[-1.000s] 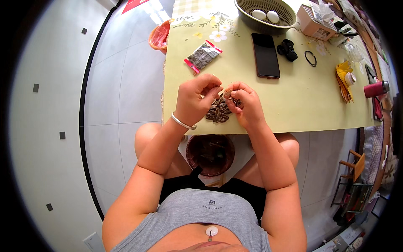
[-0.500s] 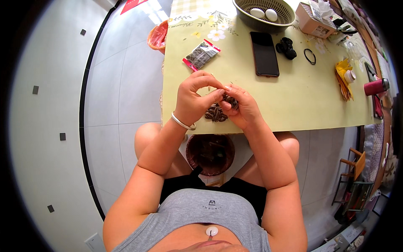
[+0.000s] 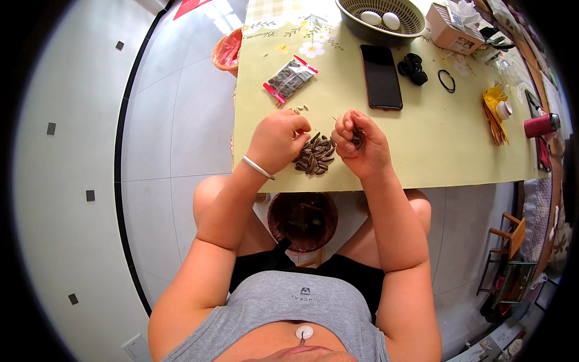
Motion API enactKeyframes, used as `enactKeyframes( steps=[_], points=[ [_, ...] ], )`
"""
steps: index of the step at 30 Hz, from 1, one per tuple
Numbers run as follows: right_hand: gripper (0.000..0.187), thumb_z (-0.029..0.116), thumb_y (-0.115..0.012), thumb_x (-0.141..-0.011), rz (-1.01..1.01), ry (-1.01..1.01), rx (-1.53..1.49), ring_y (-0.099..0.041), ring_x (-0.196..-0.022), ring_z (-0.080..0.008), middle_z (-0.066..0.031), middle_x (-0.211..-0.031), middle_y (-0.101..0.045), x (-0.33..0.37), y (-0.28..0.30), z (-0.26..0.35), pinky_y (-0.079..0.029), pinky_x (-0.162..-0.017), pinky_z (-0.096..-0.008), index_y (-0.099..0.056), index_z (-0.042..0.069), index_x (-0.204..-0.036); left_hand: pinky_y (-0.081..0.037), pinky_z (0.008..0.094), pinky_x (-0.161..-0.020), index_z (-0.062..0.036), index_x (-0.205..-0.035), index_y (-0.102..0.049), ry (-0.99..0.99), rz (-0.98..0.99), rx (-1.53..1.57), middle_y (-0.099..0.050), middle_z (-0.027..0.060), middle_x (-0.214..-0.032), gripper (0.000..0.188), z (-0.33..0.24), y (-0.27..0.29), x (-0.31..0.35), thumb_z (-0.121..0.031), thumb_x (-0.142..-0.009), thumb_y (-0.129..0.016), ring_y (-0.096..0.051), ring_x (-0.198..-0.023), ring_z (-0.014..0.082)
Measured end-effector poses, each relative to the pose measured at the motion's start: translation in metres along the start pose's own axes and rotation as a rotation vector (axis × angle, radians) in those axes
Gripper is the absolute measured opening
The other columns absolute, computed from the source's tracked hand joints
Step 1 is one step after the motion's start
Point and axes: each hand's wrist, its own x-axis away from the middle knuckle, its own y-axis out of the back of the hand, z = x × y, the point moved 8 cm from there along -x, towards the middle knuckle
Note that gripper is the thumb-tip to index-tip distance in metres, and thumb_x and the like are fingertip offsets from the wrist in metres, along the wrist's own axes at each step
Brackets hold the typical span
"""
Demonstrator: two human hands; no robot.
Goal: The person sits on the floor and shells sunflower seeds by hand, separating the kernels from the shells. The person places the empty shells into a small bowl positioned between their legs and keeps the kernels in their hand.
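A heap of dark striped sunflower seeds (image 3: 313, 158) lies near the table's front edge, between my two hands. My left hand (image 3: 276, 140) is at the heap's left side, fingertips pinched together; anything between them is too small to make out. To the right of the heap, my right hand (image 3: 364, 143) is raised with its fingers curled round several dark sunflower seeds or shells (image 3: 358, 137); I cannot tell which. A few pale shelled kernels (image 3: 301, 109) lie just beyond my left fingers. Farther off is a clear packet (image 3: 290, 79) with red ends and dark contents.
Below the table edge, between my knees, stands a dark brown bin (image 3: 301, 222). On the table are a black phone (image 3: 381, 78), a small black device (image 3: 412, 69), a black hair tie (image 3: 446, 81), a basket (image 3: 350, 27) with two eggs and a pink tissue box (image 3: 452, 31).
My hands, together over the heap before, have moved apart: the left to the left and down, the right to the right. More of the seed heap and the pale kernels now show.
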Motion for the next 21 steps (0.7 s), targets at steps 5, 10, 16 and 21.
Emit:
enactKeyframes(
  steps=[5, 10, 16, 21],
  points=[
    [0.023, 0.02, -0.052, -0.099, -0.148, 0.046, 0.199, -0.051, -0.059, -0.0112, -0.0071, -0.08, -0.059, 0.001, -0.005, 0.001, -0.031, -0.042, -0.0184, -0.061, 0.0, -0.092, -0.051, 0.0401, -0.072, -0.005, -0.081, -0.07, -0.055, -0.04, -0.169, -0.061, 0.0111, -0.081, 0.007, -0.013, -0.017, 0.002, -0.006, -0.074, -0.069, -0.061, -0.08, 0.0304],
    [0.023, 0.019, -0.053, -0.098, -0.237, 0.06, 0.348, -0.051, -0.058, -0.0083, -0.0056, -0.079, -0.06, 0.005, 0.0, 0.005, -0.03, -0.042, -0.0185, -0.063, -0.002, -0.099, -0.05, 0.0408, -0.071, -0.0038, -0.081, -0.066, -0.057, -0.021, -0.217, -0.06, 0.0124, -0.08, 0.004, -0.012, -0.023, 0.002, -0.004, -0.077, -0.066, -0.061, -0.079, 0.0317],
    [0.018, 0.018, -0.059, -0.096, -0.392, 0.102, 0.475, -0.048, -0.056, -0.0056, -0.0023, -0.077, -0.059, 0.009, 0.005, 0.006, -0.031, -0.045, -0.0173, -0.064, 0.001, -0.095, -0.05, 0.0377, -0.066, -0.0021, -0.089, -0.065, -0.057, -0.228, -0.041, -0.061, 0.0143, -0.081, 0.007, -0.021, 0.003, 0.002, 0.0, -0.082, -0.064, -0.061, -0.073, 0.0305],
    [0.009, 0.01, -0.066, -0.09, -0.358, 0.116, 0.519, -0.044, -0.055, -0.0029, 0.0004, -0.073, -0.058, 0.005, 0.005, -0.008, -0.031, -0.047, -0.0172, -0.064, 0.001, -0.092, -0.051, 0.0326, -0.061, -0.0026, -0.099, -0.069, -0.191, -0.377, 0.045, -0.065, 0.0138, -0.084, 0.019, -0.037, 0.014, 0.01, 0.004, -0.081, -0.068, -0.064, -0.069, 0.0265]
  ],
)
